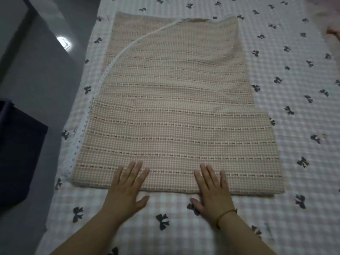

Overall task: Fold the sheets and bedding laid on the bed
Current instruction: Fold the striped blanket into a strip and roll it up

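Right now both hands lie flat, fingers spread and gripping nothing. The left hand [127, 183] and the right hand [211, 186] press palm-down on the near edge of the folded beige checked blanket [174, 111], their thumbs resting on the bow-print bed sheet [294, 126] just below it. The blanket lies lengthwise on the bed, a white lace trim [95, 92] showing along its left side.

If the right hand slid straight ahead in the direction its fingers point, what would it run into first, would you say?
The right hand already lies flat on the folded beige sheet, fingers pointing up its length. Sliding on, it would only cross more of that sheet; nothing else lies in that line until the sheet's far edge, as far as this view shows.
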